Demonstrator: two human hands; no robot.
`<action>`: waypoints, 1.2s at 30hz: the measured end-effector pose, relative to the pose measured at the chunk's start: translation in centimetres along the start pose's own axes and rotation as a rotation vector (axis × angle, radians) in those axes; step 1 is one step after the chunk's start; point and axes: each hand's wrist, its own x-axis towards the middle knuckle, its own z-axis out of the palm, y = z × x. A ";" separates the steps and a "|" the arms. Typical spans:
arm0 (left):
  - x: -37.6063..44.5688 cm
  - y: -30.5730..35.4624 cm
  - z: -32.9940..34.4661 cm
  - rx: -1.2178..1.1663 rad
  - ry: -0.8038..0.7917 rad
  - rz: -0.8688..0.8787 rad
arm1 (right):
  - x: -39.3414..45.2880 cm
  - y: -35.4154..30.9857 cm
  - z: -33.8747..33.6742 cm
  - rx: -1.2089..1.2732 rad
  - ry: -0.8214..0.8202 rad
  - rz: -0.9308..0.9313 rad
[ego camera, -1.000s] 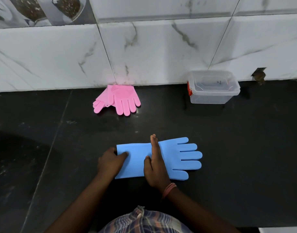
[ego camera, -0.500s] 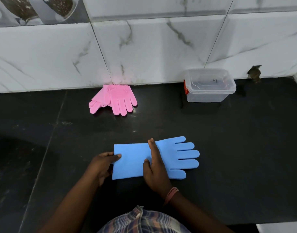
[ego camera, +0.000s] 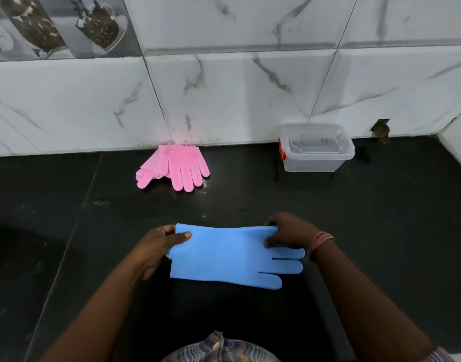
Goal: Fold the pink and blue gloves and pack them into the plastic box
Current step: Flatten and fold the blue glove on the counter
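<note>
Your left hand (ego camera: 156,246) pinching the flat blue rubber glove's (ego camera: 224,257) cuff, your right hand (ego camera: 289,232) pinching its finger end, glove above the dark surface (ego camera: 380,231).

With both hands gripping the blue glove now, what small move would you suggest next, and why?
Probably bring the right hand, pinching the finger end, over toward the left hand at the cuff, folding the blue glove in half: it is unfolded and likely too long for the plastic box.

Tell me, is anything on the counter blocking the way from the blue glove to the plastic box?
Nothing visible is. The blue glove and the plastic box have only bare black counter between them; the pink gloves lie off to the left.
</note>
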 end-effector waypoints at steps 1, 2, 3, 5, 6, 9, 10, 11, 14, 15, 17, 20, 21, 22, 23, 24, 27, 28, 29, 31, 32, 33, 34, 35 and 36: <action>0.0 0.5 -0.2 0.018 -0.010 0.017 | 0.2 -0.3 -0.6 -0.031 -0.041 -0.012; 0.0 1.0 -0.6 0.030 -0.014 0.047 | 0.3 -0.5 -1.2 -0.062 -0.076 -0.028; 0.0 1.6 -0.9 0.042 -0.016 0.090 | 0.4 -0.8 -1.8 -0.077 -0.088 -0.049; -0.4 2.9 -1.4 0.071 -0.010 0.203 | 0.5 -1.3 -3.2 -0.025 -0.037 -0.115; -0.6 3.5 -1.6 0.093 0.012 0.268 | 0.4 -1.6 -3.9 0.026 0.025 -0.162; -1.1 5.1 -2.0 0.211 0.146 0.493 | 0.5 -2.3 -5.8 0.070 0.332 -0.332; -1.2 5.3 -2.0 0.274 0.192 0.561 | 0.7 -2.4 -6.0 -0.009 0.456 -0.364; -1.3 5.3 -1.9 0.343 0.227 0.626 | 1.0 -2.4 -6.0 -0.116 0.575 -0.379; -2.0 3.7 -1.0 0.614 0.266 0.826 | 1.8 -1.4 -4.1 -0.392 0.732 -0.345; -2.2 2.8 -0.5 0.756 0.255 0.923 | 2.0 -0.8 -3.0 -0.467 0.691 -0.299; -2.4 0.5 0.2 1.039 0.175 1.077 | 2.2 0.7 -0.7 -0.552 0.559 -0.207; -2.0 -3.7 0.4 1.194 0.086 1.072 | 2.0 2.3 1.7 -0.451 0.463 -0.191; -1.9 -4.8 0.2 1.210 0.101 1.043 | 1.8 2.6 2.1 -0.411 0.444 -0.195; -1.9 -5.5 0.0 1.225 0.115 1.013 | 1.6 2.8 2.2 -0.379 0.422 -0.196; -1.8 -6.0 -0.2 1.244 0.121 0.998 | 1.4 3.2 2.2 -0.342 0.406 -0.197; -1.7 -6.2 -0.3 1.260 0.123 0.997 | 1.2 3.6 2.1 -0.282 0.393 -0.196; -1.6 -6.0 -0.6 1.260 0.152 0.980 | 0.4 3.9 2.2 -0.004 0.501 -0.150; -1.5 -5.8 -0.5 1.244 0.177 0.969 | 0.2 3.7 2.4 0.081 0.612 -0.119; -1.3 -5.5 -0.2 1.220 0.205 0.966 | 0.0 3.3 2.7 0.153 0.726 -0.077; -0.6 -4.6 1.0 1.159 0.249 0.989 | -0.3 1.9 3.5 0.216 0.867 -0.040; 0.0 -4.1 2.0 1.135 0.255 1.002 | -0.3 0.9 4.0 0.213 0.881 -0.079; 0.8 -3.5 3.1 1.124 0.255 1.002 | -0.2 -0.2 4.4 0.172 0.863 -0.160; 1.7 -3.0 4.4 1.128 0.260 0.983 | 0.1 -1.3 4.8 0.071 0.821 -0.259; 2.5 -2.7 5.6 1.147 0.270 0.946 | 0.8 -2.4 5.3 -0.063 0.757 -0.348; 3.4 -2.5 6.7 1.181 0.282 0.901 | 1.5 -3.3 5.9 -0.173 0.689 -0.407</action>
